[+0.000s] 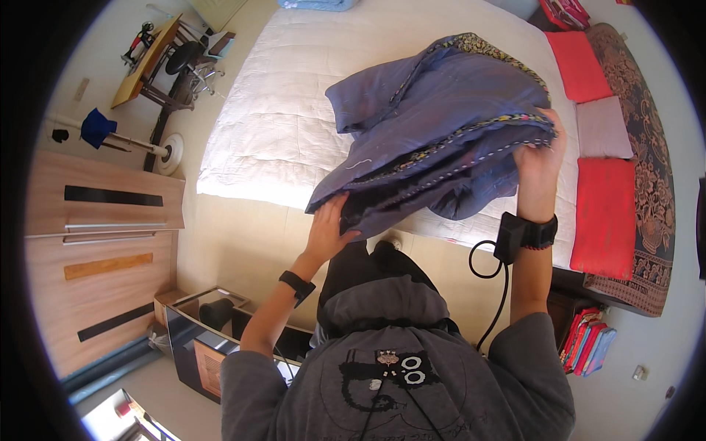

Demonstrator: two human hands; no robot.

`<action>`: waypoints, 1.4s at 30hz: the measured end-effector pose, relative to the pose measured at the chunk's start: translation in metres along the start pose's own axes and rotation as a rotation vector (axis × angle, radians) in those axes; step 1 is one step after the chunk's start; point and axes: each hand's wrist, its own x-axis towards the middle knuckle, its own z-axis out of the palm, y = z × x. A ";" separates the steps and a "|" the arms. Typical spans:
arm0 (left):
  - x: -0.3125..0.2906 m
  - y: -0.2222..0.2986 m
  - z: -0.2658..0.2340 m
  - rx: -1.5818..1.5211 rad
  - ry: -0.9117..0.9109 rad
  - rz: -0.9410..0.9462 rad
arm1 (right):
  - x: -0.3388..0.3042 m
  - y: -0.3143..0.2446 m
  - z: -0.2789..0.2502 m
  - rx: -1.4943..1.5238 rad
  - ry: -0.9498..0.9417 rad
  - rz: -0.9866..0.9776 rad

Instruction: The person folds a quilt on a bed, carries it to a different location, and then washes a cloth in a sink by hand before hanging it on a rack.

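1. Far left are a wooden wardrobe point(107, 250), a pole stand point(170, 154) with a round white base, and a desk point(145, 65) with a black swivel chair point(184, 57), all well apart from the hands.
2. The left hand point(329, 229) pinches the cloth's near-left corner, fingers on top and thumb below, with little gap.
3. Between the hands, the blue-grey cloth point(448, 103), edged in floral trim, lies bunched in loose layers over the bed point(254, 140) and its near edge. The step in hand appears to be handling it by two edges; the next move probably calls for keeping both grips while the layers are separated.
4. A black cable point(506, 301) hangs from the right wrist and could snag on the cloth.
5. The right hand point(543, 151) is closed around the trimmed right edge; some fingers are hidden.
6. Farther right, red cushions point(603, 220) limit sideways room.
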 end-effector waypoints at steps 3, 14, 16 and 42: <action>-0.012 -0.030 0.018 -0.108 -0.060 -0.077 | 0.008 -0.034 -0.013 -0.012 -0.198 0.018; 0.070 -0.057 -0.051 0.500 0.168 -0.700 | -0.054 -0.061 0.006 -0.273 -0.042 -0.087; 0.075 -0.068 -0.051 0.171 0.090 -0.894 | -0.070 -0.048 0.002 -0.279 0.052 -0.144; -0.130 -0.165 0.308 0.343 -0.040 -0.735 | -0.090 -0.046 -0.088 -0.411 0.083 0.066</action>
